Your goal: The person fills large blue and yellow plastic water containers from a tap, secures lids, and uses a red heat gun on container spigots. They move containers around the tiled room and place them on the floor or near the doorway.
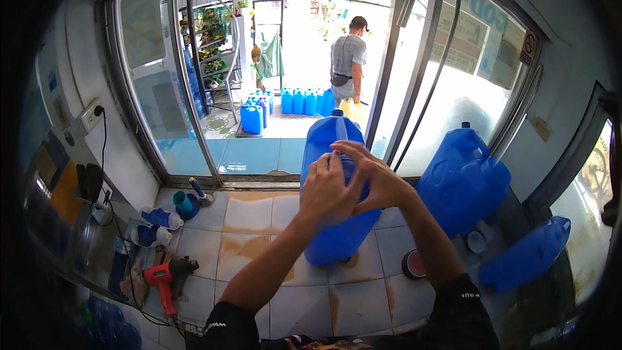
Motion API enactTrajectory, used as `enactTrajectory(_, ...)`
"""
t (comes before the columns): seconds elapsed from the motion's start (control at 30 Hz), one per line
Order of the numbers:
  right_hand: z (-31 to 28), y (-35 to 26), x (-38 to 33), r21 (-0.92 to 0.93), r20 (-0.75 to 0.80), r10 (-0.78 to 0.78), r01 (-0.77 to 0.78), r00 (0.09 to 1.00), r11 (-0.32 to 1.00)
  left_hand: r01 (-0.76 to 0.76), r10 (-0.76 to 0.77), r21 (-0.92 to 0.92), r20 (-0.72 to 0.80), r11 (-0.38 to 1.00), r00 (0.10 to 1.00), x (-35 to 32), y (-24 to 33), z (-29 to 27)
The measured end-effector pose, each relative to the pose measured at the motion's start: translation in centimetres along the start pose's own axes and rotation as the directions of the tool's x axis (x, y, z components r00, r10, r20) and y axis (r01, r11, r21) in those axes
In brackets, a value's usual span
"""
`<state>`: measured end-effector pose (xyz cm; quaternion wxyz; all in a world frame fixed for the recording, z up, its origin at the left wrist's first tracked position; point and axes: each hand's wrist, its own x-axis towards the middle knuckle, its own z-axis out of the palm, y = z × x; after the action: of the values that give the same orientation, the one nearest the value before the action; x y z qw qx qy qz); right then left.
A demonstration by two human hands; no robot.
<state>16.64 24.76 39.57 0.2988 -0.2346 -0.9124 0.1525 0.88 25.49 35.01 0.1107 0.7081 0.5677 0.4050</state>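
Observation:
A tall blue jug stands upright on the tiled counter in front of me, with a small dark cap on its far top corner. Both hands meet over its wide round mouth piece. From the left, my left hand closes around that piece, its fingers bent. My right hand curves around it from the right, fingertips reaching across the top near the left fingers. The hands hide most of the mouth piece, so I cannot make out whether a lid is on it.
A second blue jug stands at right; another blue container lies beside it. A red-rimmed round lid and a white cap lie nearby. At left are a red heat gun, bottles and a teal funnel-like piece. Outside stands a person.

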Motion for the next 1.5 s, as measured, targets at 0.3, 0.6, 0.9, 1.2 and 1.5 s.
enactTrajectory(0.3,7.4,2.4,-3.9,-0.193,-0.395,0.234,-0.330,0.888,0.924,0.002,0.047,-0.263,0.178,0.965,0.983,1.2,-1.2,-1.9)
enactTrajectory(0.6,25.3,6.9,-14.6,0.104,-0.795,0.359,-0.472,0.490,0.875,0.578,-0.321,-0.243,0.637,0.779,0.701,9.7,-1.7,0.1)
enactTrajectory(0.9,30.4,18.8,-9.7,-0.136,-0.943,0.037,-0.485,0.332,0.864,0.251,-0.242,0.039,0.437,0.967,0.866,18.8,-2.3,5.5)
enactTrajectory(1.2,27.6,22.2,-13.1,-0.156,-0.455,0.510,-0.630,0.730,0.761,-0.205,0.382,-0.671,0.125,0.712,0.916,17.5,-21.3,5.9)
enactTrajectory(1.5,30.0,21.5,-16.5,-0.290,-0.008,0.610,-0.585,0.793,0.757,-0.075,-0.095,-0.653,-0.222,0.753,0.971,8.0,-35.5,26.0)
